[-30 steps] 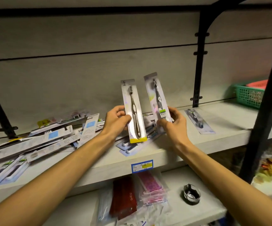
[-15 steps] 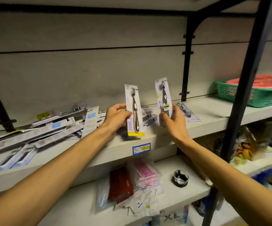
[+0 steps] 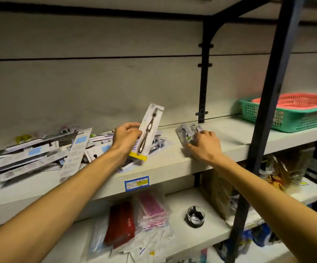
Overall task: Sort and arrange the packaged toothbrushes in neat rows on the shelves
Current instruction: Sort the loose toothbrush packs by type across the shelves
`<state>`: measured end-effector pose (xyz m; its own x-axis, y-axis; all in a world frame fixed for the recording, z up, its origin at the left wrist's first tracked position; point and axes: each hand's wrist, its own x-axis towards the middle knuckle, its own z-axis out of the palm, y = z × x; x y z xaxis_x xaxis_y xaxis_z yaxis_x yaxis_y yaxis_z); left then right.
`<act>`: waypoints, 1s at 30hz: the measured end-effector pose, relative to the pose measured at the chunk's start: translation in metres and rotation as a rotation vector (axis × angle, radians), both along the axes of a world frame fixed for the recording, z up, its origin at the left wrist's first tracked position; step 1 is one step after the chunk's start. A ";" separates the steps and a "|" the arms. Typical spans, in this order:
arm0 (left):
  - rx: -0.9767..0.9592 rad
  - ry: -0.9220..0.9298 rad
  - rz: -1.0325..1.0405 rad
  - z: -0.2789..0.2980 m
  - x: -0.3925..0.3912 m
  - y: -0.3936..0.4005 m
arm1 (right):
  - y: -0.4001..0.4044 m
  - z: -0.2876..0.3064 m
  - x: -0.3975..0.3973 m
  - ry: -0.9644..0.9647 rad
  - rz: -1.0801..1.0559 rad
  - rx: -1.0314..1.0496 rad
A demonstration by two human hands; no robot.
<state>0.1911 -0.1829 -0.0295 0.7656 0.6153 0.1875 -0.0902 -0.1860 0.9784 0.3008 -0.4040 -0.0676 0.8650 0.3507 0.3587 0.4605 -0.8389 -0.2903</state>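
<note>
Running across the view, the middle shelf (image 3: 230,133) has a bare stretch of board between the black bracket post (image 3: 203,82) at the back wall and the front upright (image 3: 267,103) to the right of that post; its front edge carries a blue price label (image 3: 136,183) below and left of the post.

Further right of the post, a green basket (image 3: 294,118) sits on the same shelf with a red basket (image 3: 296,100) nested inside it; what lies inside cannot be seen.

Just left of the post's foot, the right hand (image 3: 204,144) has its fingers curled over the lower end of a clear-fronted toothbrush pack (image 3: 184,134) lying flat on the board, beside a second flat pack (image 3: 196,128). Further left, the left hand (image 3: 126,138) grips a white card pack with a yellow bottom strip (image 3: 147,132), tilted with its head toward the post, a dark-handled brush showing through it. Far left of the post, a loose pile of toothbrush packs (image 3: 40,154) lies criss-crossed, some overhanging the shelf's front edge.

On the lower shelf (image 3: 201,236), below the post, are a red packet (image 3: 120,224), pink packets (image 3: 151,207) and a small glass cup (image 3: 195,216).
</note>
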 end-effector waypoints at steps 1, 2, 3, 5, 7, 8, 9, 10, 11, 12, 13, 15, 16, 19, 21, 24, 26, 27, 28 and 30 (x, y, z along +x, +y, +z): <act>0.003 0.007 0.021 0.000 0.002 0.004 | 0.003 -0.002 0.004 0.017 0.004 -0.041; 0.002 0.015 0.040 0.000 0.004 0.007 | 0.007 -0.003 0.007 0.027 0.009 -0.066; -0.003 0.024 0.057 0.000 0.005 0.009 | 0.010 -0.004 0.009 0.026 0.021 -0.067; -0.022 0.037 0.084 -0.001 0.006 0.014 | 0.018 -0.004 0.012 -0.021 0.068 -0.025; -0.028 0.050 0.101 -0.004 0.006 0.019 | 0.029 -0.001 0.013 -0.093 0.140 0.006; -0.024 0.057 0.109 -0.005 0.005 0.022 | 0.037 0.001 0.012 -0.105 0.178 0.024; -0.017 0.065 0.116 -0.006 0.005 0.025 | 0.046 0.002 0.011 -0.100 0.211 0.037; -0.009 0.071 0.120 -0.007 0.005 0.028 | 0.056 0.003 0.010 -0.094 0.230 0.032; -0.002 0.076 0.124 -0.007 0.005 0.031 | 0.066 0.003 0.010 -0.104 0.238 0.003; 0.005 0.080 0.127 -0.008 0.006 0.035 | 0.076 0.002 0.010 -0.118 0.236 -0.035; 0.014 0.084 0.129 -0.008 0.008 0.039 | 0.084 0.001 0.010 -0.124 0.230 -0.064; 0.038 0.086 0.125 -0.008 0.010 0.045 | 0.098 0.000 0.013 -0.103 0.206 -0.106; 0.050 0.087 0.121 -0.008 0.011 0.048 | 0.103 0.000 0.015 -0.091 0.191 -0.127; 0.073 0.101 0.094 -0.011 0.014 0.057 | 0.114 0.002 0.022 -0.110 0.170 -0.199; 0.081 0.100 0.072 -0.014 0.017 0.062 | 0.117 0.005 0.025 -0.154 0.183 -0.249; 0.110 0.101 0.052 -0.016 0.020 0.068 | 0.119 0.005 0.029 -0.208 0.226 -0.253; 0.137 0.107 0.049 -0.017 0.022 0.072 | 0.120 0.005 0.031 -0.222 0.245 -0.212; 0.142 0.107 0.050 -0.017 0.023 0.074 | 0.120 0.005 0.031 -0.216 0.255 -0.183; 0.140 0.104 0.051 -0.017 0.024 0.077 | 0.120 0.005 0.032 -0.205 0.264 -0.149; 0.143 0.093 0.050 -0.018 0.024 0.082 | 0.121 0.005 0.031 -0.178 0.258 -0.087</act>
